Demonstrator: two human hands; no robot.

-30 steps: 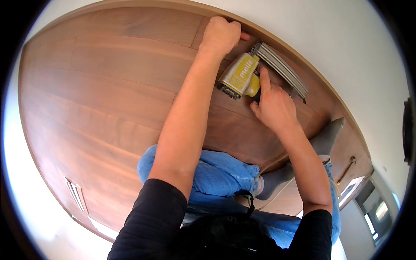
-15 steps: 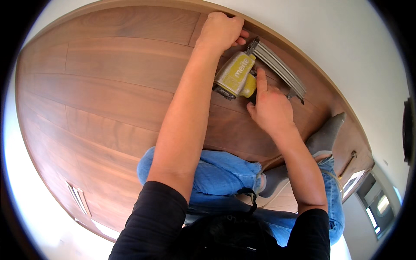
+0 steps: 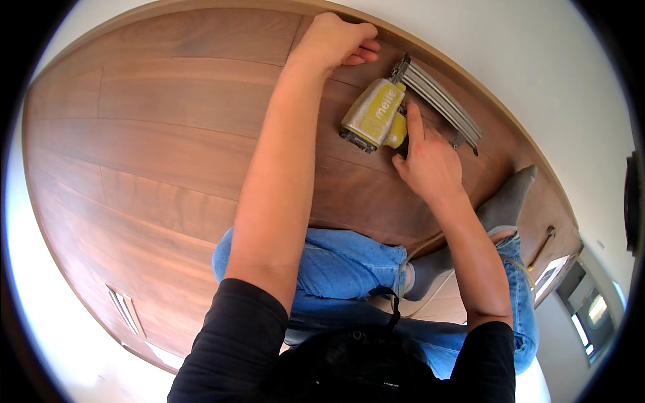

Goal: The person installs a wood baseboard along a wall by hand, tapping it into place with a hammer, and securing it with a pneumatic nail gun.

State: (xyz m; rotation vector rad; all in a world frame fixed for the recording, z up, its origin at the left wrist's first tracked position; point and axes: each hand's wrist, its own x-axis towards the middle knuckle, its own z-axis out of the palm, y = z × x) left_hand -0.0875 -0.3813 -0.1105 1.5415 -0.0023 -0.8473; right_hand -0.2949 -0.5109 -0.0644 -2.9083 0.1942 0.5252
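Against the wooden baseboard (image 3: 396, 41) at the far edge of the floor, my left hand (image 3: 336, 41) rests with its fingers bent and closed on the trim. The tip nearest the wall touches the baseboard; the other fingers curl beneath. To its right, my right hand (image 3: 433, 161) is wrapped around the grip of a yellow and grey nail gun (image 3: 376, 114), with the index finger stretched along it by the trigger. The gun's long silver magazine (image 3: 440, 101) runs beside the baseboard. Its dark nose points toward the trim, apparently just short of it.
Brown wood planks (image 3: 168, 154) cover the floor. A white wall (image 3: 524, 80) rises behind the baseboard. My sock-covered foot (image 3: 507, 195) lies near the wall at right. A pale air hose (image 3: 430, 299) passes by my legs. A hammer-like tool (image 3: 541, 248) and metallic strips (image 3: 124, 309) lie on the floor.
The nail gun and my right hand have shifted slightly right. My left hand has moved a little left along the baseboard, widening the gap between them.
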